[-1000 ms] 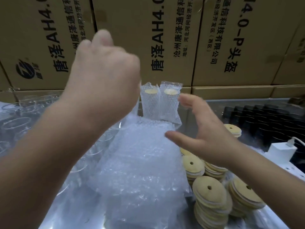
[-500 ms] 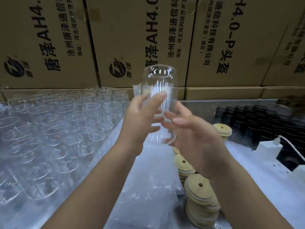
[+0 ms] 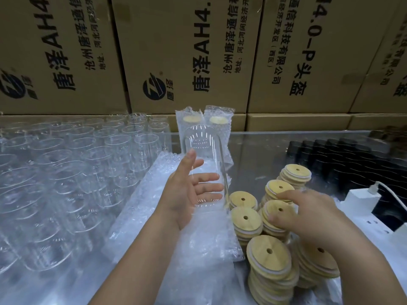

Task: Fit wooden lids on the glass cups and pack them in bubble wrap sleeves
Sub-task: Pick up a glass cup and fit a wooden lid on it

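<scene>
Above the bubble wrap (image 3: 198,249), L hand (image 3: 187,194) wraps a glass cup (image 3: 204,150), R hand (image 3: 312,219) spreads over a wooden lid (image 3: 280,209), grip unclear; nxt lift it, seat on rim.

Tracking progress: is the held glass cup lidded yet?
Not lidded: the glass cup in the left hand shows only clear glass; the right hand is at the stacked wooden lids.

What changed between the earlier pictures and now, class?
The right hand let go of the glass cup and dropped rightward onto the wooden lid stacks. The left hand holds the cup alone. The two wrapped cups stayed put.
</scene>
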